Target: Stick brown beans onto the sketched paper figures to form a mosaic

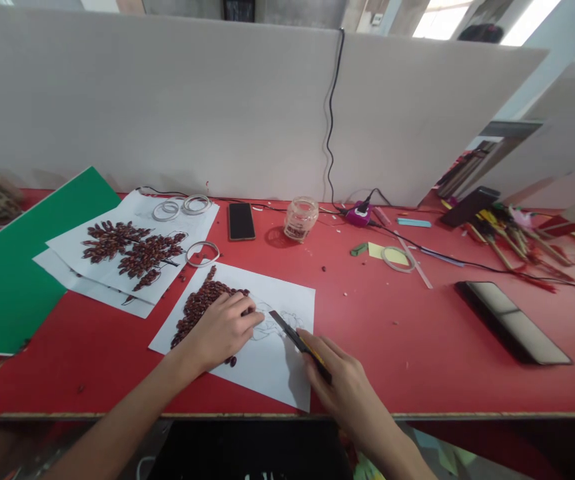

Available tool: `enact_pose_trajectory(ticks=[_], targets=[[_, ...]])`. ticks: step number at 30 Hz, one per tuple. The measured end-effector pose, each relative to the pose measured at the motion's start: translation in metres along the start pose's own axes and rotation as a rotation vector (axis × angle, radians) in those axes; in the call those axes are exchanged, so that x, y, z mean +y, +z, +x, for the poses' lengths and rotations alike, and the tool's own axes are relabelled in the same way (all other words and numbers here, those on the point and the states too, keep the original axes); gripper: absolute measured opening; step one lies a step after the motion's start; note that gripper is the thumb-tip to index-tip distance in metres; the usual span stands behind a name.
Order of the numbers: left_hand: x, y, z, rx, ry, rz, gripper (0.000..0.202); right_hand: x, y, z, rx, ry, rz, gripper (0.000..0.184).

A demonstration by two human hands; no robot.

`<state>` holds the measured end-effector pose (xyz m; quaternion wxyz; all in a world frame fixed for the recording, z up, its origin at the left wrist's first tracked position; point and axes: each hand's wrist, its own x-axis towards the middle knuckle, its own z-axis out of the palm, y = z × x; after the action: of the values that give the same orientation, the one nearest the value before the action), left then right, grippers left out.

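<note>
A white sheet (287, 293) with a line drawing lies on the red table (392, 353) in front of me. Dark red-brown seeds (197, 303) cover its left part. My left hand (222, 330) rests on the sheet over the seeds, fingers curled and pressed down at the drawing's edge. My right hand (337, 377) grips a utility knife (294, 337) with a yellow and black handle. Its blade tip touches the drawing just right of my left fingertips.
Another seed-covered sheet (132, 250) and a green board (12, 280) lie at left. Tape rings (182, 207), a phone (241, 221), a glass jar (300, 218), a cable (332, 120), a tablet (512, 320) and craft tools (507, 237) lie about. A grey partition (192, 100) backs the table.
</note>
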<state>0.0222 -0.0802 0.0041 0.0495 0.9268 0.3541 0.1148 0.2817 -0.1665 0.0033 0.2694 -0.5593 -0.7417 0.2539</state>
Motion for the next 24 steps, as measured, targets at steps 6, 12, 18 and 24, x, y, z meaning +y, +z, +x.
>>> enact_pose_trajectory(ticks=[6,12,18,24], targets=[[0.000,-0.001,-0.001,0.006,-0.009,-0.032,0.022,0.004,0.004,-0.002,-0.013,-0.013,0.003,0.043],[0.000,-0.002,0.007,0.036,-0.076,-0.119,0.022,0.003,0.009,-0.002,0.021,-0.007,-0.037,0.044],[-0.001,-0.005,0.025,-0.050,0.023,0.037,0.008,-0.003,0.001,0.004,0.006,0.016,0.025,0.039],[-0.003,-0.004,0.034,-0.061,0.099,0.158,0.010,-0.012,-0.011,0.011,-0.066,0.040,0.050,0.031]])
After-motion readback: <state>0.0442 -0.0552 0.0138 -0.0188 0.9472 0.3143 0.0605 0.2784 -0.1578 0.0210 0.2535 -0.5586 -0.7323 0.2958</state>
